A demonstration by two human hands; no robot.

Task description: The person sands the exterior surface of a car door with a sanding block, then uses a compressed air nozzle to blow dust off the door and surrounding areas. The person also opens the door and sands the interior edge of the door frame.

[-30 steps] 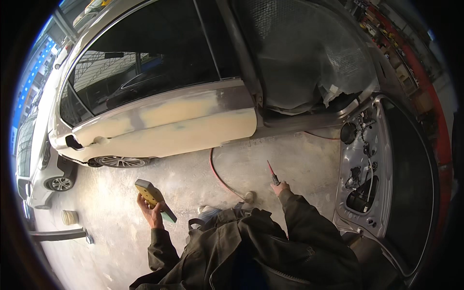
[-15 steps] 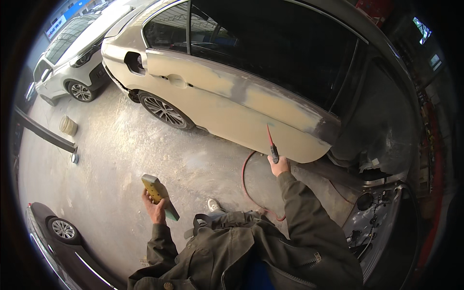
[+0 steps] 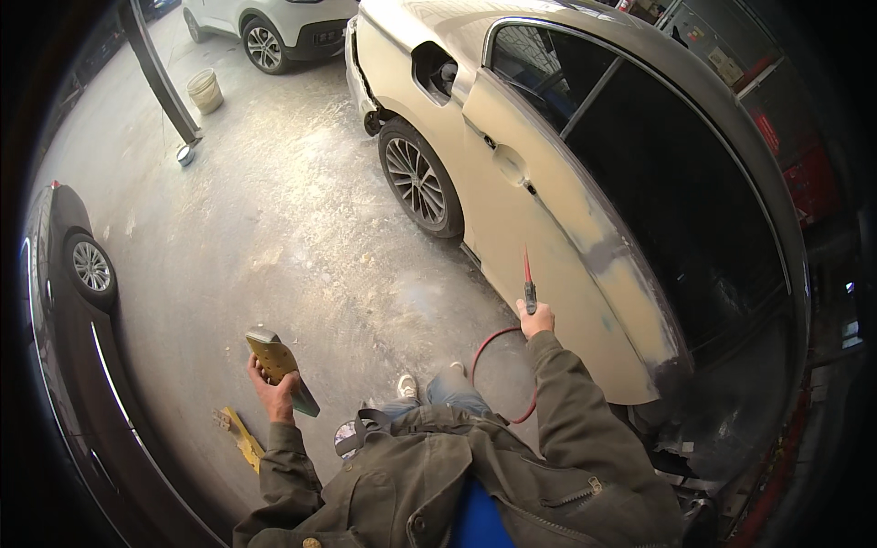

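Observation:
A long sanding block (image 3: 276,356), its face yellowish and dotted with holes, is gripped in my left hand (image 3: 274,391), held tilted above the floor. My right hand (image 3: 537,320) is closed around an air blow gun (image 3: 530,290) with a thin red nozzle pointing away from me. From that hand a red air hose (image 3: 478,356) loops down beside my feet. Just beyond the blow gun stands a car's rear door (image 3: 548,265), coated in beige filler with grey and brownish patches along its upper part. Neither tool visibly touches the door.
A dark car (image 3: 91,365) is parked on the left, a white car (image 3: 301,36) at the far side. A pale bucket (image 3: 205,91) and a small can (image 3: 185,155) stand near a dark post (image 3: 160,73). A yellow piece (image 3: 242,440) lies on the dusty floor (image 3: 301,210).
My view has swung to the left, so the beige car sits farther right and more of the dark car shows. Both hands keep hold of their tools.

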